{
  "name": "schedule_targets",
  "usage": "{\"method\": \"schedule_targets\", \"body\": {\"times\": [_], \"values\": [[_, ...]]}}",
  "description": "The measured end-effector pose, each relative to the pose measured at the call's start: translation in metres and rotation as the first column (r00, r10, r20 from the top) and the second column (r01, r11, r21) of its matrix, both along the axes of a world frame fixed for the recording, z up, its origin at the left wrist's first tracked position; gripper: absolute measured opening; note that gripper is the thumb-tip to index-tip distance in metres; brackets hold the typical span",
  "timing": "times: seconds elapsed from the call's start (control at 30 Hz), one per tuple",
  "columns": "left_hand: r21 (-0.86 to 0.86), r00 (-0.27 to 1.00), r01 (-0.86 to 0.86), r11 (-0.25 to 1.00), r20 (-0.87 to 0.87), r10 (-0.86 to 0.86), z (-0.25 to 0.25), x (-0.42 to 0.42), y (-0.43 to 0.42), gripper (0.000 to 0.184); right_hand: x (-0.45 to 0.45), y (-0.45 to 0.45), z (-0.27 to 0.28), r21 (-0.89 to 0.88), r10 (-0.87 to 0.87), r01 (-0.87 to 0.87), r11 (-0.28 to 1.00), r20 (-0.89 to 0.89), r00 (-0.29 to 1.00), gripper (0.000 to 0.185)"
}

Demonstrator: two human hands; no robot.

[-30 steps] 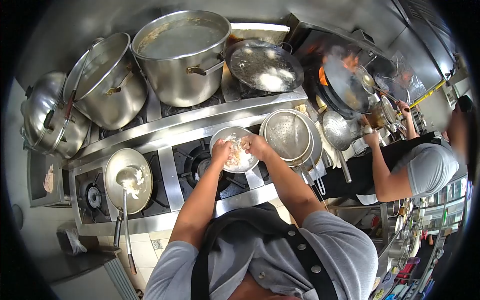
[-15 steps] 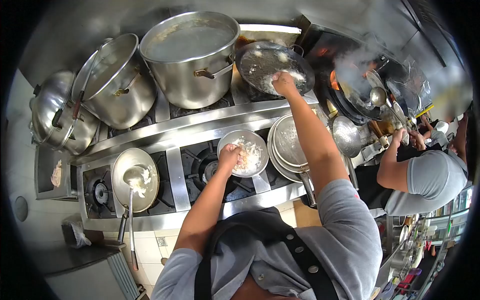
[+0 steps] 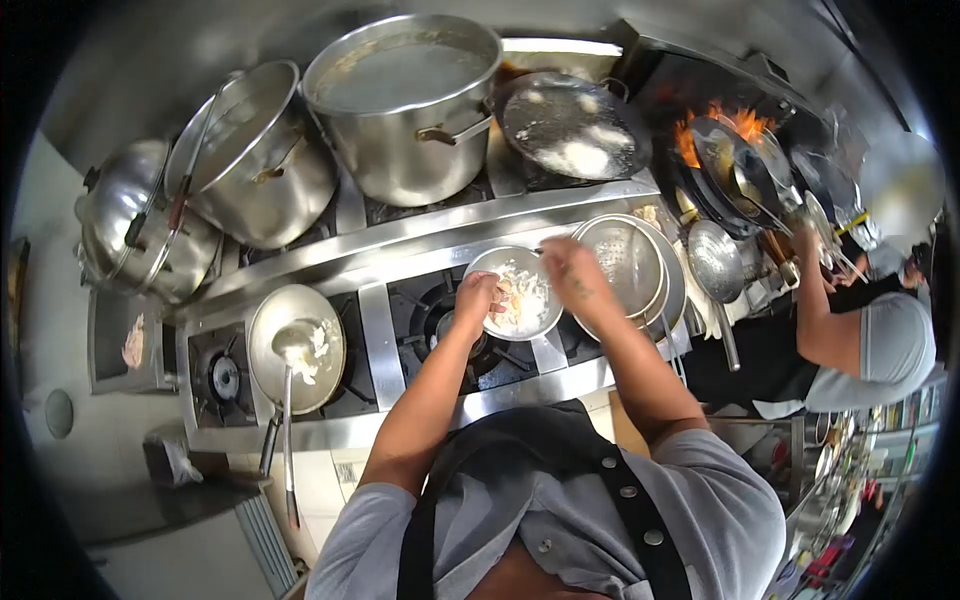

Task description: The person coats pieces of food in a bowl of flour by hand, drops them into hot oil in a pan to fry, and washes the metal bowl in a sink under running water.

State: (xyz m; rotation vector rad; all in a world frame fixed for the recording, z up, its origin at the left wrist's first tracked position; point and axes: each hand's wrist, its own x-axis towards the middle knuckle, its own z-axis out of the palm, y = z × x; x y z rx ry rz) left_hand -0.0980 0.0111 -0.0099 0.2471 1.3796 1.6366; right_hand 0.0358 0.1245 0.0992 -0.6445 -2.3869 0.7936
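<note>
A metal bowl [image 3: 537,334] of white flour-coated pieces [image 3: 523,292] stands on the front stove. My left hand [image 3: 480,299] is at its left side, fingers closed over the edge of the food; what they pinch is hard to make out. At the bowl's right rim, my right hand [image 3: 573,282] is smeared by motion, so its fingers do not show clearly. Behind, a dark wok [image 3: 530,105] of bubbling oil holds several pale floating pieces, with white foam at its front.
Stacked strainers [image 3: 665,285] stand right of the bowl. A pan [image 3: 257,375] with a ladle [image 3: 289,440] sits on the left burner. Large stockpots [image 3: 410,160] line the back. Flames [image 3: 745,122] rise around a wok at right, where a co-worker [image 3: 830,340] stands.
My right hand has come back from the wok to the bowl's right side. White foam has spread at the wok's front. Flames at the right have grown, and the view has shifted slightly.
</note>
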Motion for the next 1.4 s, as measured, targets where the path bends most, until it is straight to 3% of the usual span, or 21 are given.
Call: {"method": "schedule_targets", "body": {"times": [0.03,0.07,0.1,0.13,0.2,0.3,0.37,0.43,0.53,0.63,0.7,0.77,0.83,0.9,1.0,1.07,1.13,1.2,1.23,1.3,1.4], "values": [[0.040,1.000,-0.007,0.999,0.028,0.006,0.008,0.001,0.003,0.016,-0.004,-0.003,-0.023,-0.048,0.012,0.001,0.999,0.256,0.967,0.022],[0.079,0.998,-0.016,0.997,0.063,0.011,0.016,0.006,0.005,0.016,-0.006,-0.005,-0.054,-0.173,0.113,-0.080,0.982,0.189,0.975,0.035],[0.104,0.999,0.019,0.994,0.049,-0.024,0.014,0.008,0.010,0.016,-0.013,-0.013,-0.068,-0.167,0.135,-0.104,0.980,0.186,0.973,0.041],[0.121,0.998,0.050,0.991,0.040,-0.055,0.008,0.011,0.012,0.016,-0.018,-0.014,-0.093,-0.060,0.141,-0.136,0.989,0.081,0.987,0.032],[0.101,0.995,0.097,0.990,-0.046,-0.093,-0.002,0.013,0.017,0.016,-0.021,-0.018,-0.077,-0.285,0.205,-0.147,0.947,0.188,0.961,0.023],[-0.046,0.945,0.137,0.989,-0.293,-0.145,-0.008,0.010,0.018,0.017,-0.013,-0.019,-0.079,-0.037,0.223,-0.221,0.975,0.241,0.944,0.017],[-0.113,0.815,0.162,0.980,-0.545,-0.198,-0.037,0.001,0.022,0.017,-0.011,-0.011,-0.108,-0.051,0.167,-0.159,0.986,0.257,0.952,0.017],[-0.201,0.667,0.170,0.965,-0.697,-0.263,-0.023,0.004,0.012,0.019,-0.012,-0.008,-0.113,-0.068,0.139,-0.125,0.990,0.290,0.947,0.018],[-0.364,0.475,0.176,0.914,-0.782,-0.403,-0.024,0.009,0.013,0.022,-0.013,-0.006,-0.117,-0.074,0.050,-0.029,0.997,0.294,0.955,0.018],[-0.424,0.428,0.154,0.892,-0.786,-0.447,-0.027,0.016,0.011,0.025,-0.020,0.000,-0.130,0.132,-0.121,0.084,0.988,0.299,0.946,0.019],[-0.485,0.407,0.150,0.862,-0.764,-0.501,-0.027,0.019,0.009,0.025,-0.016,0.015,-0.129,0.104,-0.143,0.113,0.988,0.354,0.924,0.019],[-0.408,0.472,0.158,0.899,-0.768,-0.432,-0.023,0.017,0.006,0.025,-0.018,0.032,-0.127,0.083,-0.139,0.115,0.990,0.418,0.898,0.020],[-0.374,0.539,0.175,0.911,-0.738,-0.406,-0.035,0.014,0.007,0.023,-0.012,0.071,-0.161,0.027,0.019,-0.025,0.999,0.187,0.982,0.019],[-0.352,0.559,0.165,0.921,-0.737,-0.381,-0.041,0.011,0.006,0.022,-0.008,0.083,-0.159,-0.505,-0.089,-0.026,0.863,-0.201,0.975,0.024],[-0.329,0.618,0.121,0.937,-0.714,-0.330,-0.048,0.007,0.000,0.022,0.001,0.098,-0.088,-0.756,-0.521,0.280,0.591,-0.092,0.849,0.030],[-0.261,0.671,0.101,0.960,-0.694,-0.260,-0.040,0.006,-0.003,0.022,0.011,0.135,-0.065,-0.625,-0.389,0.323,0.711,0.034,0.921,0.035],[-0.268,0.670,0.069,0.961,-0.701,-0.244,-0.038,0.005,0.000,0.025,0.015,0.166,-0.037,-0.765,-0.418,0.185,0.617,-0.120,0.900,0.035],[-0.272,0.749,0.068,0.960,-0.622,-0.229,-0.019,0.008,0.004,0.026,0.008,0.195,-0.001,-0.564,-0.468,0.398,0.724,0.023,0.884,0.030],[-0.261,0.719,0.048,0.964,-0.662,-0.215,-0.030,0.006,0.007,0.028,0.002,0.218,-0.001,-0.338,-0.429,0.406,0.849,0.008,0.903,0.027],[-0.189,0.818,0.071,0.979,-0.551,-0.165,-0.043,0.005,0.012,0.029,-0.010,0.266,-0.018,0.159,-0.343,0.337,0.928,0.009,0.939,0.022],[-0.160,0.824,0.018,0.987,-0.556,-0.105,-0.066,0.008,0.013,0.016,-0.026,0.308,-0.027,0.430,-0.289,0.107,0.896,0.384,0.877,0.019]]}}
